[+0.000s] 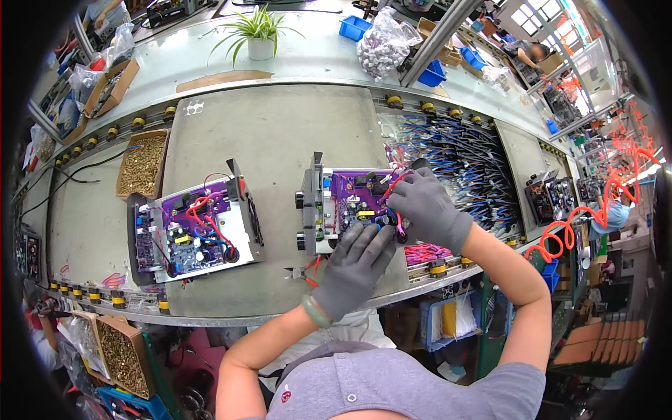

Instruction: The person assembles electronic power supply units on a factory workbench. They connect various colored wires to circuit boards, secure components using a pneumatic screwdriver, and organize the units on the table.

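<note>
In front of me an electronic unit (355,185) with a purple circuit board in a metal housing stands on the grey work plate. My right hand (428,208), in a grey glove, is over the unit's right end. Its bent fingers close on a red wire (400,180); the fingertips are partly hidden. My left hand (355,269), also gloved, lies over the board's near edge with fingers stretched out. Its fingertips touch the board area beside a blue component. Red-handled cutters (305,276) lie on the plate just left of my left hand.
A second similar unit (189,231) sits to the left. Behind it is a box of brass-coloured parts (143,166). Many dark cables (462,164) lie on the right. A potted plant (260,38) stands on the far shelf. An orange coiled hose (560,234) hangs at right.
</note>
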The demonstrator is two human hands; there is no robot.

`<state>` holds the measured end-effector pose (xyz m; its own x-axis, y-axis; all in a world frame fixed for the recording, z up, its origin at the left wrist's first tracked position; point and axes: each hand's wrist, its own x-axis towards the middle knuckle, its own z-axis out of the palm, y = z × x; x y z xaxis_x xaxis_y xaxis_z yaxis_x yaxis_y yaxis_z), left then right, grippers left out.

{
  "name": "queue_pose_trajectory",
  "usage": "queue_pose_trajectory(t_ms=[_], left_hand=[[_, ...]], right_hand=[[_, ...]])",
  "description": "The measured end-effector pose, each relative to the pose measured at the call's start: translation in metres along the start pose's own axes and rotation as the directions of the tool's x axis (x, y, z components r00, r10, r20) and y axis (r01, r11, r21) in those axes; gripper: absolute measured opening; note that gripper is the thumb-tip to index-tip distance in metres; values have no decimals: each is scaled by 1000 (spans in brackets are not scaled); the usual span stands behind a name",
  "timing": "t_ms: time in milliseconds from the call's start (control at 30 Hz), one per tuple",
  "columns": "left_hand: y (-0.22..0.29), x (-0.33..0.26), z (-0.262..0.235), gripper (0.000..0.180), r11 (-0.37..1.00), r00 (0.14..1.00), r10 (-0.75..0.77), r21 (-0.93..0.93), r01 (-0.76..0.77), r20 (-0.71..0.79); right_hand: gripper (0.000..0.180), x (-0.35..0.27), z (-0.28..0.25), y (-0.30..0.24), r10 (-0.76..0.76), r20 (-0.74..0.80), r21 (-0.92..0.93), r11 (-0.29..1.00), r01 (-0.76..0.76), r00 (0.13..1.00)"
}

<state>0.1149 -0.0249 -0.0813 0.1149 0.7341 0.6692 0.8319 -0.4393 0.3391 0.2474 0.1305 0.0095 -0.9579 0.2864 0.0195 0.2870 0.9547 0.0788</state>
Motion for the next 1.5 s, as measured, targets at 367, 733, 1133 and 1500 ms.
queue_pose_trajectory(t_ms=[367, 733, 1133, 1500], left_hand=[[-43, 122, -47, 44, 906, 877, -306, -168, 387, 370], [-47, 147, 6, 28, 437, 668, -242, -536, 722, 704], [-57, 153, 20, 17, 979, 685, -204, 133, 156, 700], [-69, 142, 30, 12, 992, 801, -94, -16, 129, 592]], right_hand=[[15, -23, 27, 2, 765, -288, 946, 319, 49, 575], [15, -30, -23, 26, 361, -495, 418, 896, -148, 791], [38, -33, 32, 6, 737, -266, 640, 617, -458, 621], [25, -37, 28, 11, 708, -101, 641, 584, -499, 699]])
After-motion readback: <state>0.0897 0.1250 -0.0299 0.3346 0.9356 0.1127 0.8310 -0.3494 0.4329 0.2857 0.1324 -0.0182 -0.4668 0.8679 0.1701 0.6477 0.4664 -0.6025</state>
